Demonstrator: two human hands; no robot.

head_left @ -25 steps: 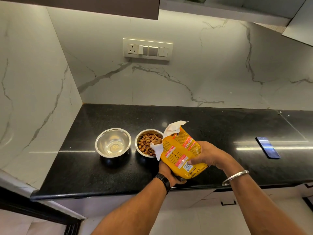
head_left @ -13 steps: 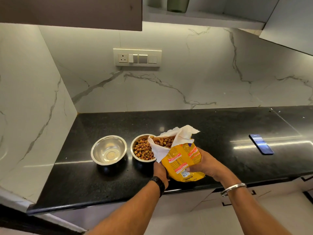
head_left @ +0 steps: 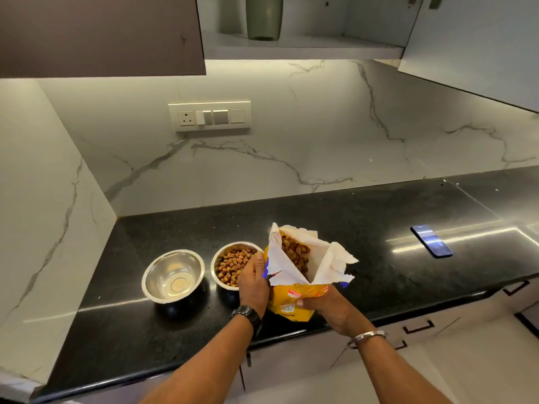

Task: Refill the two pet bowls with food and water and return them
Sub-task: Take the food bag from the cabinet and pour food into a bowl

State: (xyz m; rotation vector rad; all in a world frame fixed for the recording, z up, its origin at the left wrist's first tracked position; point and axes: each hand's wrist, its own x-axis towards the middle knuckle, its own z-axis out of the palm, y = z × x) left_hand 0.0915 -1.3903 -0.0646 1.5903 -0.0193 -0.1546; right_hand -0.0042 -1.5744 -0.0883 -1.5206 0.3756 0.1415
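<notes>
Two steel bowls stand side by side on the black counter [head_left: 364, 223]. The left bowl [head_left: 172, 276] holds no kibble and shows only its shiny bottom. The right bowl [head_left: 230, 265] is filled with brown kibble. Just right of it a yellow pet food bag [head_left: 300, 275] stands upright with its torn white top open and kibble showing inside. My left hand [head_left: 253, 282] grips the bag's left side, partly covering the right bowl's rim. My right hand [head_left: 325, 301] grips the bag's lower right front.
A dark phone [head_left: 431, 240] lies flat on the counter to the right. A switch plate [head_left: 209, 116] is on the marble backsplash. An open upper cabinet holds a green vessel [head_left: 264, 16]. Drawer fronts [head_left: 420, 328] run below the counter edge.
The bag has gone from tilted over the kibble bowl to upright beside it. My left hand has shifted from under the bag to its left side. The view has tipped upward.
</notes>
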